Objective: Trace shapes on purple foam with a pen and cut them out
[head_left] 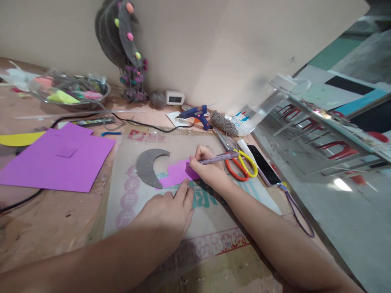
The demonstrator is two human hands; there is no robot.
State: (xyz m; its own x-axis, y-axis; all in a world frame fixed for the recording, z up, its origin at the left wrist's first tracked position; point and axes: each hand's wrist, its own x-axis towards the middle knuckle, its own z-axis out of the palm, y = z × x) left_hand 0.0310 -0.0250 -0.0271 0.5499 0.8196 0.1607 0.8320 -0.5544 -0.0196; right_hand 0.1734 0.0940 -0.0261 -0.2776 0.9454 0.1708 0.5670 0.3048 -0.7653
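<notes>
A single head-worn camera looks forward and down, close over the near edge of the worktop, facing the wall along its far edge.

The small paper piece under the fingers is bright purple, and the crescent cutout touching it is speckled grey. The pen is lilac with small coloured marks. The scissors have one yellow and one orange-red handle loop. The large paper sheet is the same purple; a yellow paper strip lies beside it. The glue gun is dark blue with a small red light. The cardboard sheet is pale beige, printed with red, teal and mauve characters. The tabletop is scuffed pinkish brown. The phone is black-faced with a lilac edge.
</notes>
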